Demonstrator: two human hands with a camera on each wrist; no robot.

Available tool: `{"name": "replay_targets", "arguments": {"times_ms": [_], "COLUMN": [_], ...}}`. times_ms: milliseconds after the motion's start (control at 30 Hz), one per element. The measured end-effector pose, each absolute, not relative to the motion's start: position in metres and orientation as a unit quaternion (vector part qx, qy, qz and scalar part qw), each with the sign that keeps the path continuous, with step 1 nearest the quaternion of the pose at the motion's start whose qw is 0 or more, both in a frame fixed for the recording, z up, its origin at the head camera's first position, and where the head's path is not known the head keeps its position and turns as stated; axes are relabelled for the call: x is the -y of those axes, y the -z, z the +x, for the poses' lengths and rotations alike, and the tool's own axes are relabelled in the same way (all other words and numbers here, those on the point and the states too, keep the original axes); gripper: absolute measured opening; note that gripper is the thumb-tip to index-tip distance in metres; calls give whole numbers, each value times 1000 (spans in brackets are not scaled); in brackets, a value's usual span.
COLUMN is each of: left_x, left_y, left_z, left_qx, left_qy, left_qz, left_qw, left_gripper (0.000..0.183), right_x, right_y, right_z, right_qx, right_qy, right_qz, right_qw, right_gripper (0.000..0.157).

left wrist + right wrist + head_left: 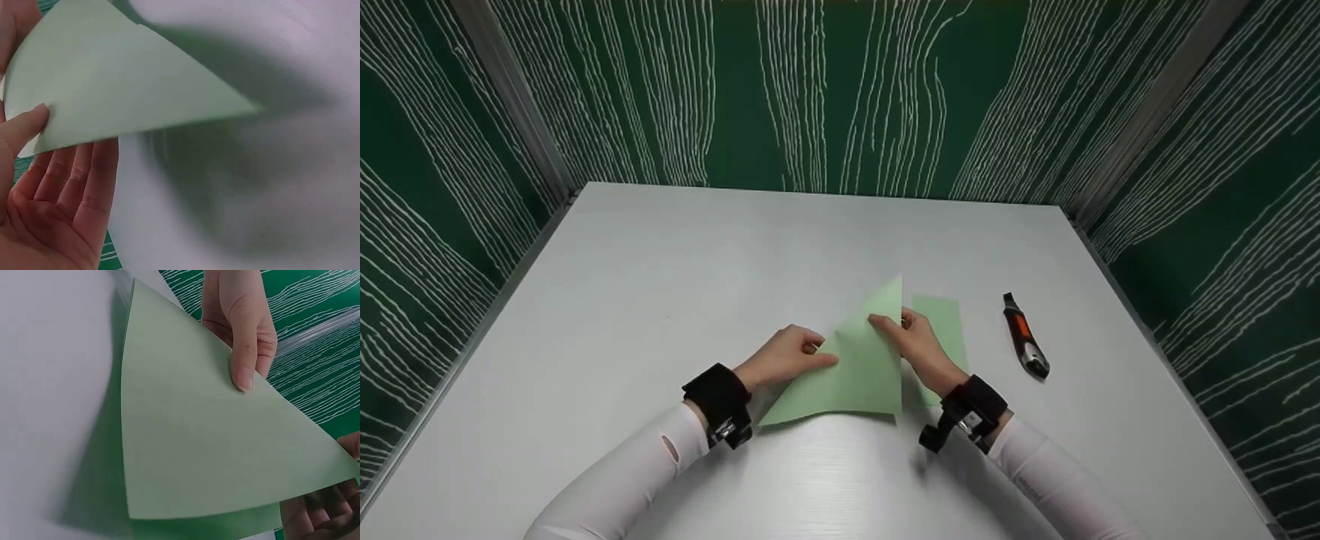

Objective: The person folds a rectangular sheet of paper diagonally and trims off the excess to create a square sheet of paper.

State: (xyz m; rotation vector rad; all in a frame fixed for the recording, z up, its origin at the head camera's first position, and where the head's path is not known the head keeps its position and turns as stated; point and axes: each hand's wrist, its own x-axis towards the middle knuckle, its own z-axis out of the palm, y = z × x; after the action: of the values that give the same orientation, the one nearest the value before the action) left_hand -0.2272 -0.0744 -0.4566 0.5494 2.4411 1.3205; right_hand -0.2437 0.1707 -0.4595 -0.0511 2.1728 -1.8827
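Observation:
A sheet of light green paper (859,375), roughly triangular and seemingly folded along its slanted edge, is held up over the white table. My left hand (787,356) pinches that slanted edge, thumb on the near face and fingers behind, as the left wrist view (62,202) also shows. On the other side, my right hand (919,341) pinches the upright right edge, its thumb lying on the front face. In the right wrist view the paper (185,427) spans between both hands. Behind my right hand, a green paper strip (945,322) lies on the table.
A black utility knife (1020,334) with orange and silver parts lies to the right of the papers. The white table (697,247) ends at green walls (742,90) with white wavy lines. Wrist cameras (724,409) are strapped on both arms.

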Motion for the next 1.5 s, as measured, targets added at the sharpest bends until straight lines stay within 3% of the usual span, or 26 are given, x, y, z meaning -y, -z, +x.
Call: {"name": "replay_targets", "arguments": {"times_ms": [400, 667, 1033, 1267, 1500], "left_x": [69, 67, 73, 80, 83], "left_y": [451, 459, 479, 492, 495], "left_z": [-213, -206, -209, -216, -226], "left_qx": [-892, -908, -932, -936, -944], "left_qy": [-386, -322, -227, -200, -189], "left_qz": [222, 268, 258, 254, 232], "left_qw": [80, 27, 117, 137, 140], "left_gripper": [53, 57, 57, 61, 63], "right_x": [-167, -176, -179, -182, -187], "right_y": [453, 462, 475, 484, 480], "right_z": [-246, -250, -258, -262, -260], "right_qx": [-648, -613, -663, -714, -751], "right_qy": [736, 735, 677, 638, 618], "right_qz": [-8, -2, 31, 28, 46], "right_qw": [195, 289, 318, 286, 227], "right_gripper": [14, 25, 19, 16, 60]}}
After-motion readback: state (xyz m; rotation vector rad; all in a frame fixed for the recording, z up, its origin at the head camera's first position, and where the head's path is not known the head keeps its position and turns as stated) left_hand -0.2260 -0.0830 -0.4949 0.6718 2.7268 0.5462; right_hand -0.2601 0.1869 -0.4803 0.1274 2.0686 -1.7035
